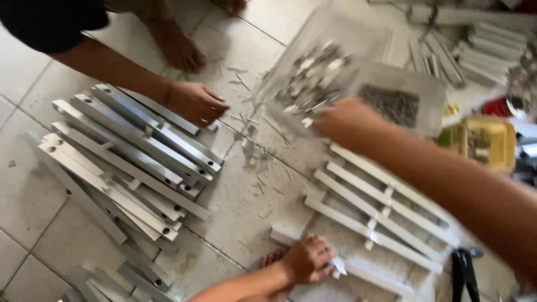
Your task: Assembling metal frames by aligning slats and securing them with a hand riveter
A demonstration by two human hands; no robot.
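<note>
My left hand point(306, 258) is low in the middle, fingers curled over the near end of an aluminium bar point(369, 275) lying on the tiled floor. A small pale bracket point(339, 265) sticks out at its fingertips. My right hand point(342, 119) reaches in from the right to the mouth of a clear plastic bag of small metal pieces point(313, 78). The hand is blurred, so what its fingers hold is hidden. Between my hands lies a row of aluminium bars joined by brackets point(380, 210).
Another person's hand point(196, 102) rests on a stack of drilled aluminium bars point(128, 156) at left, with a bare foot point(180, 49) behind it. A second bag of dark screws point(391, 103), a yellow box point(484, 142), more bars point(475, 47) and metal scraps point(254, 154) surround them.
</note>
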